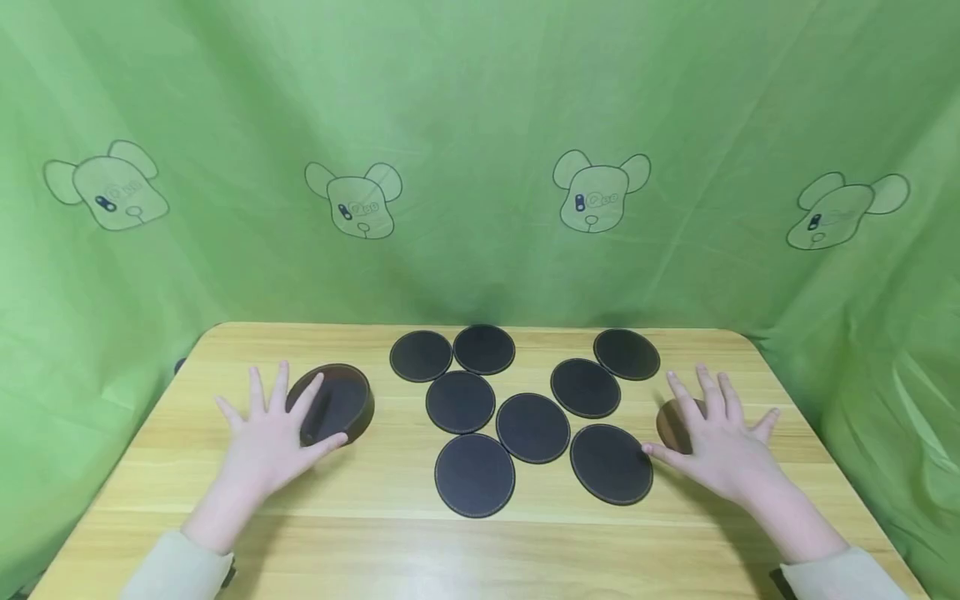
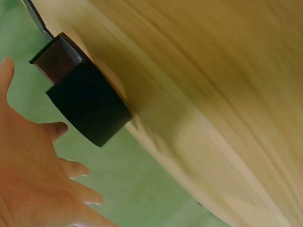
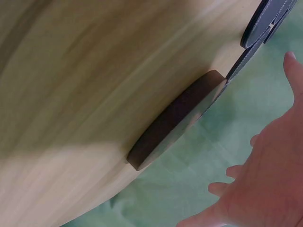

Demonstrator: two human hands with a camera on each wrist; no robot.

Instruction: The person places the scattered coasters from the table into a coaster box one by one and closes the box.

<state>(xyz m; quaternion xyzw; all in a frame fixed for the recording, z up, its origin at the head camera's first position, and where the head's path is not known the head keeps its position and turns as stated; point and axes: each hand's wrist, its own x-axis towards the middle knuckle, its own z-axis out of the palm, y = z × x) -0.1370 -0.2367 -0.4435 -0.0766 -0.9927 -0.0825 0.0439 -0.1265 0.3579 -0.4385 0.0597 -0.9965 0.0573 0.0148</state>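
Note:
My left hand (image 1: 272, 440) is held over the left part of the table, palm down with fingers spread. Below and beyond it stands a dark round coaster holder (image 1: 357, 408), partly covered by the thumb and index finger. An opening shows in the holder's side wall in the left wrist view. On the other side, my right hand (image 1: 726, 443) hovers with fingers splayed over a brown round disc (image 1: 670, 427), which looks thick and flat-topped in the right wrist view. Several round black coasters (image 1: 475, 475) with stitched rims lie flat between the hands. Neither hand holds anything.
The light wooden table (image 1: 360, 542) has rounded far corners. Green fabric (image 1: 480, 100) with bear-head outlines hangs behind it and along both sides. Two coasters (image 1: 484, 348) lie close to the far edge.

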